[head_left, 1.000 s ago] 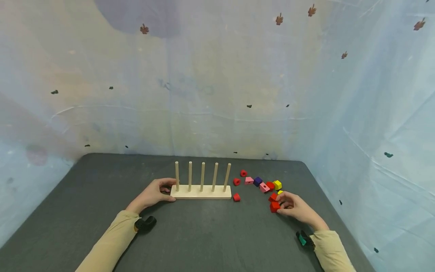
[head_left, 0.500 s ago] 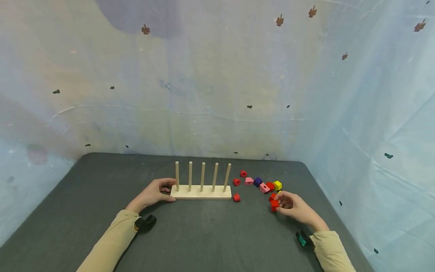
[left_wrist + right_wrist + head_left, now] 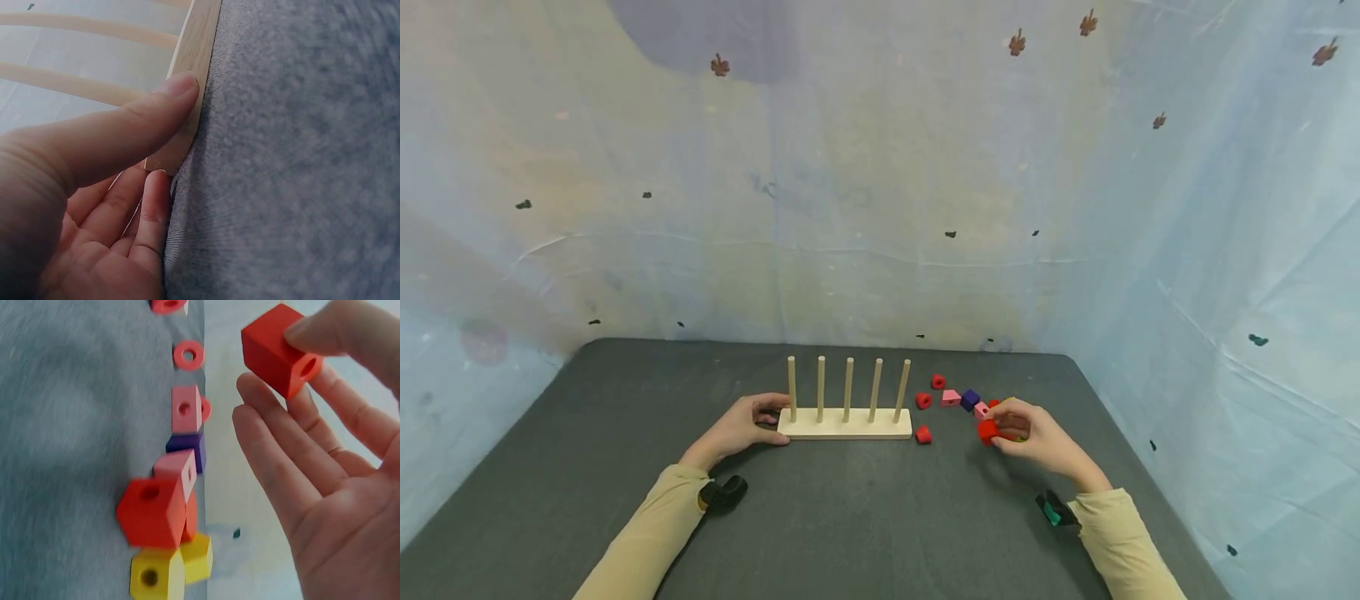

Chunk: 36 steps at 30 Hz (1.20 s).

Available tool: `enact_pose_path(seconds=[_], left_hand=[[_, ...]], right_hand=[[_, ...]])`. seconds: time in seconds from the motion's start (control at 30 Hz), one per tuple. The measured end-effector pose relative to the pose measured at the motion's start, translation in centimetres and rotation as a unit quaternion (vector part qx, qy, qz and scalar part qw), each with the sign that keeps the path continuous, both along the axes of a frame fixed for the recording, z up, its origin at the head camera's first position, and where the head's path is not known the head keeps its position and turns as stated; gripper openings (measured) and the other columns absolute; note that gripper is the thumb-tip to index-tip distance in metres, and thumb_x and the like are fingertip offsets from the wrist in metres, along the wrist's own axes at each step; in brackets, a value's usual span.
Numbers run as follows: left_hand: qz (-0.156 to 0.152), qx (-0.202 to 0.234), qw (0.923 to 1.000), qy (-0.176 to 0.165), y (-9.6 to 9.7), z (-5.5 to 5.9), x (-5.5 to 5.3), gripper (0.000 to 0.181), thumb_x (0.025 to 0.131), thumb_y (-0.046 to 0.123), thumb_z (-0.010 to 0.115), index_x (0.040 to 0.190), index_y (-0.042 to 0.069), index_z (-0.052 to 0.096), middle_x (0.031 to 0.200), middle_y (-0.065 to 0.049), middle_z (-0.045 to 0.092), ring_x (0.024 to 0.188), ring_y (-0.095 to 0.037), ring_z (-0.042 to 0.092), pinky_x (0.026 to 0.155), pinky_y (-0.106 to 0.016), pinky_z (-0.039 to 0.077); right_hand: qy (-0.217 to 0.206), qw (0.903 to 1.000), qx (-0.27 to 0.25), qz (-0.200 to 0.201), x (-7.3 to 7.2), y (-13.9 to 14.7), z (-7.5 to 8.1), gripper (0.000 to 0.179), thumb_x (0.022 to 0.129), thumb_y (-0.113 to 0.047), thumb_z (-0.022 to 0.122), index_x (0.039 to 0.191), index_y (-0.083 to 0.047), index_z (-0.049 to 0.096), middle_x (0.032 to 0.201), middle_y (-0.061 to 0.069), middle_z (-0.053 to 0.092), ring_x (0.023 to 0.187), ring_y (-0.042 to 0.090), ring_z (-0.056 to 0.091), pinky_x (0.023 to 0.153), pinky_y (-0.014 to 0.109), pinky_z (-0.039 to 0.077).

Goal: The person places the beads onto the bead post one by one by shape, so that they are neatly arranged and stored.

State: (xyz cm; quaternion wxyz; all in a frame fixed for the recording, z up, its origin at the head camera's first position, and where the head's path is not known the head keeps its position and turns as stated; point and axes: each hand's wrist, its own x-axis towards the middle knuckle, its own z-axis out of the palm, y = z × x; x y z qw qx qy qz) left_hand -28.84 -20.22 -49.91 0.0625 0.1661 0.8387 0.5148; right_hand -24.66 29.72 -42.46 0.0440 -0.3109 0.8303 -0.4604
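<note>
A wooden peg board (image 3: 844,423) with several upright pegs stands mid-table. My left hand (image 3: 741,429) grips its left end; in the left wrist view the left hand (image 3: 170,134) has its thumb on the base's (image 3: 197,50) front edge and fingers curled round the corner. My right hand (image 3: 1011,427) pinches a red cube (image 3: 987,431) with a hole, held just above the table right of the board. In the right wrist view the right hand (image 3: 281,369) holds this red cube (image 3: 269,344) between thumb and fingertips.
Loose blocks lie right of the board: two red rings (image 3: 937,382), a pink block (image 3: 950,397), a purple cube (image 3: 970,399), a red piece (image 3: 922,434). The right wrist view also shows a red cube (image 3: 152,512) and yellow cubes (image 3: 156,575). The grey table (image 3: 850,517) is ringed by pale sheeting.
My right hand has lifted the red cube off the table and carried it left and away from me, over the loose blocks. The left hand and the peg board have stayed put.
</note>
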Motion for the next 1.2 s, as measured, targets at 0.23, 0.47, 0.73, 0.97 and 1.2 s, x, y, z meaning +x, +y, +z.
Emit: enact_pose_path(seconds=[0.23, 0.47, 0.73, 0.97, 1.2], left_hand=[[0.001, -0.008, 0.9999, 0.008, 0.0, -0.1, -0.1, 0.072, 0.07, 0.014, 0.086, 0.133, -0.001, 0.053, 0.129, -0.018, 0.055, 0.109, -0.027, 0.056, 0.088, -0.038, 0.05], [-0.003, -0.013, 0.9999, 0.007, 0.0, -0.3, -0.2, 0.073, 0.07, 0.016, 0.086, 0.133, -0.001, 0.053, 0.129, -0.018, 0.055, 0.111, -0.028, 0.055, 0.089, -0.039, 0.05], [-0.007, -0.005, 0.9999, 0.007, -0.2, -0.1, -0.1, 0.074, 0.07, 0.017, 0.086, 0.134, 0.0, 0.052, 0.131, -0.019, 0.054, 0.112, -0.03, 0.055, 0.091, -0.042, 0.049], [-0.01, -0.004, 0.9999, 0.002, -0.2, -0.2, 0.1, 0.074, 0.071, 0.018, 0.086, 0.134, -0.001, 0.052, 0.131, -0.019, 0.054, 0.113, -0.029, 0.055, 0.091, -0.039, 0.049], [-0.008, -0.006, 0.9999, 0.002, -0.1, -0.2, 0.1, 0.074, 0.07, 0.017, 0.086, 0.133, 0.0, 0.053, 0.131, -0.019, 0.054, 0.112, -0.029, 0.055, 0.092, -0.041, 0.048]], right_hand=[[0.054, 0.9984, 0.005, 0.012, -0.3, -1.9, 0.3, 0.029, 0.089, -0.001, 0.067, 0.117, -0.002, 0.06, 0.114, 0.012, 0.057, 0.101, 0.025, 0.063, 0.084, 0.038, 0.054], [0.07, 0.9974, 0.019, -0.005, 0.8, -4.9, 3.7, 0.03, 0.088, 0.006, 0.063, 0.116, -0.006, 0.062, 0.11, 0.014, 0.058, 0.092, 0.026, 0.062, 0.076, 0.033, 0.055], [0.106, 0.9939, 0.004, 0.027, 1.2, -8.3, 7.7, 0.029, 0.087, 0.008, 0.063, 0.116, 0.002, 0.062, 0.11, 0.019, 0.06, 0.094, 0.029, 0.061, 0.083, 0.042, 0.053], [0.112, 0.9925, -0.007, 0.049, 0.7, -11.5, 10.7, 0.031, 0.088, 0.005, 0.063, 0.118, 0.0, 0.06, 0.115, 0.013, 0.059, 0.098, 0.026, 0.058, 0.088, 0.047, 0.049], [0.14, 0.9864, -0.029, 0.081, -0.2, -15.4, 12.1, 0.03, 0.086, 0.008, 0.063, 0.116, 0.001, 0.061, 0.109, 0.016, 0.061, 0.089, 0.027, 0.057, 0.081, 0.044, 0.051]])
